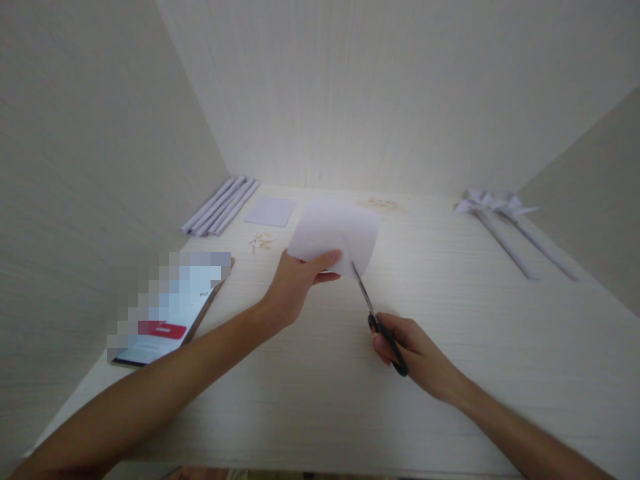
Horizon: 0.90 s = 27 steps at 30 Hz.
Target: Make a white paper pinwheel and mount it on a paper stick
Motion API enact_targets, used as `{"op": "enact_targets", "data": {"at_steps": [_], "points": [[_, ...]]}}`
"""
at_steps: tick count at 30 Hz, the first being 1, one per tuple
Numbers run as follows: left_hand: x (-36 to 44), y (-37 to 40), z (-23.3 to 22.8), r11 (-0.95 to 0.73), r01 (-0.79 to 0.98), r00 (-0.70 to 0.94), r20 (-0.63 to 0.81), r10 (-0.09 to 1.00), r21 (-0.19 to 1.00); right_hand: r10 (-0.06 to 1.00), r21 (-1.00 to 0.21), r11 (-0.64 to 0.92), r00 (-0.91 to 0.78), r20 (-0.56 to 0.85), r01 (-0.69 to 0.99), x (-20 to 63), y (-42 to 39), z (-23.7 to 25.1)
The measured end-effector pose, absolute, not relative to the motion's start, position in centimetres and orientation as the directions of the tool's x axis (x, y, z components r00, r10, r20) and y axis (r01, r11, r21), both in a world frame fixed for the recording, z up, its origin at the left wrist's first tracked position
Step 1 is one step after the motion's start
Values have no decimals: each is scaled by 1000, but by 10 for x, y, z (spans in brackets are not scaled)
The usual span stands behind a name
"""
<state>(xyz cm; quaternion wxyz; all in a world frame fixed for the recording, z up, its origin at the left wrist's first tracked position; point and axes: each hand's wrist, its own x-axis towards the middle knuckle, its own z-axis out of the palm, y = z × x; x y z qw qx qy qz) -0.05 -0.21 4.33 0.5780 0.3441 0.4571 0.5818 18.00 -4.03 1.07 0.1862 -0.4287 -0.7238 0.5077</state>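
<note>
My left hand (296, 283) pinches the near left corner of a white sheet of paper (337, 230) and holds it up above the pale wooden desk (310, 400). My right hand (413, 350) grips black-handled scissors (375, 317), fingers through the loops. The blades point up and away, and their tip meets the paper's near edge just right of my left thumb.
A phone (167, 313) with a lit screen lies at the left. Several rolled paper tubes (220, 205), a flat paper square (270, 211) and small pins (261, 241) lie at the back left. Two folded paper pinwheels on paper sticks (505, 220) lie at the back right. Pale walls enclose the desk on three sides.
</note>
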Motion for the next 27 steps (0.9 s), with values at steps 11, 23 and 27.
{"op": "enact_targets", "data": {"at_steps": [11,23,27], "points": [[-1,-2,42,83,-364,-82,-121,989,928,810,-889,105,-557,-183,446,180,-40,9],[0,-2,43,103,-367,-86,-144,986,925,814,-890,97,-550,-186,445,180,-41,9],[1,-4,42,122,-368,-67,-157,985,922,811,-892,113,-559,-172,437,179,-40,11]]}}
